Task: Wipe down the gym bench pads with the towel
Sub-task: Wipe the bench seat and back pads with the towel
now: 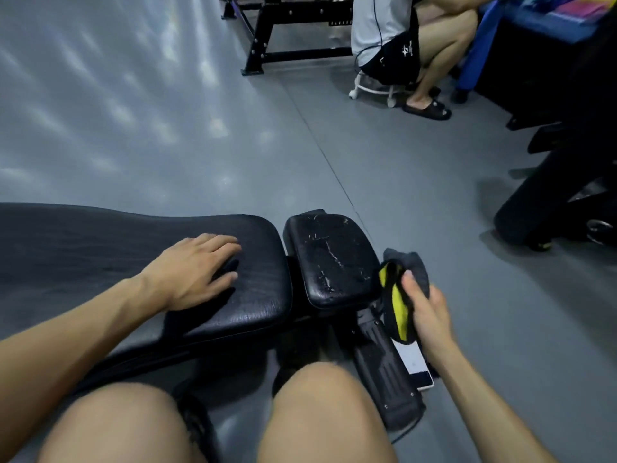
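Towel [399,297] is bunched up in the right hand [425,312], fingers and thumb curled round it, hanging off the right end of the bench just beside the small pad [330,259], not touching it as far as I can tell. It's a grey and yellow cloth, looks soft and light, so it'll flop and fold any way you squeeze it. My guess is it works better spread flat under the palm than wadded like this, since a wad only wipes a thin stripe. Nothing fragile about it, grab it anywhere.

Left hand [197,270] lies flat on the big pad [100,248], fingers straight and spread, holding nothing, probably just bracing.

Both pads are black padded vinyl, so I'd expect them to be smooth and a bit squishy, and the cloth should slide easily. The small one nearest the right hand is cracked, with pale scuffs across the top, and I'd go gentler there because the towel could snag on the flaking edges. Bench itself looks heavy and shouldn't shift under a wipe.

Someone sits on a stool [370,86] well beyond both hands.
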